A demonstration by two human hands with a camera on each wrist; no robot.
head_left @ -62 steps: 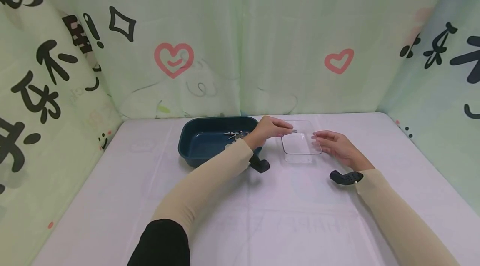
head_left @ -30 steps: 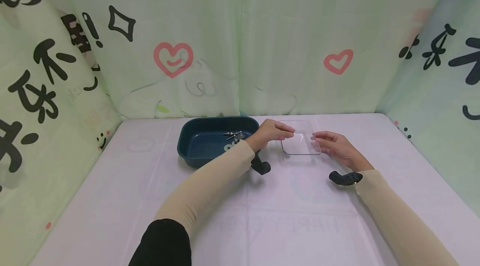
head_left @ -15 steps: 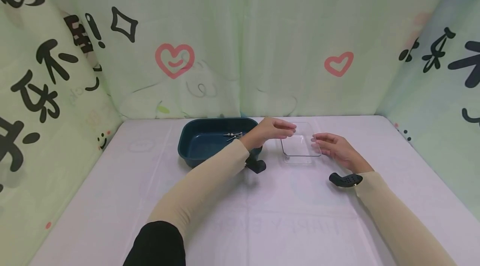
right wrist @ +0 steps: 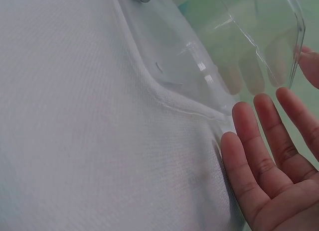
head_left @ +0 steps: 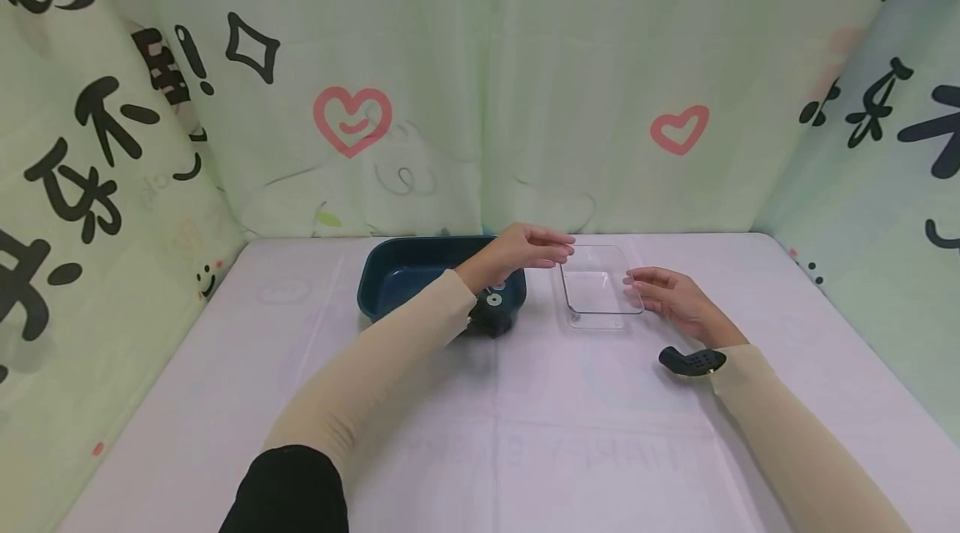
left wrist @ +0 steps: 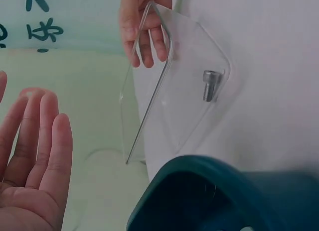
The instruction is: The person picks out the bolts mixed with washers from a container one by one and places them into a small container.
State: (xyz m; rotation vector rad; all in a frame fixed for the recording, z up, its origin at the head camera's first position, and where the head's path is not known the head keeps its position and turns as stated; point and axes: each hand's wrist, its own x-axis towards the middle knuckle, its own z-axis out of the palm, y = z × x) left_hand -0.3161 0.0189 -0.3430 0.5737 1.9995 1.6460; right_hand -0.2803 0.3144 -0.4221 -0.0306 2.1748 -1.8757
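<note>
A clear plastic box (head_left: 600, 308) stands on the table, and a metal socket-head bolt (left wrist: 210, 85) lies inside it near a corner. My left hand (head_left: 525, 249), fingers extended and holding nothing, hovers between the box and a dark blue tray (head_left: 365, 287), its fingertips close to the box's left rim. On the box's other side, my right hand (head_left: 671, 295) rests its nearly straight fingers along the wall, with the thumb by the rim in the right wrist view. My left hand and wrist cover much of the tray's right part.
The tray stands directly left of the box. A white cloth (head_left: 600, 450) covers the table, with a printed pale green curtain (head_left: 480, 99) behind it and at both sides. Each wrist wears a black camera, the right one (head_left: 692, 360) close over the cloth.
About two seconds ago my left hand pinched a small metal piece over the box. Its fingers then opened there, and the hand has drawn back left, empty. My right hand stays put.
</note>
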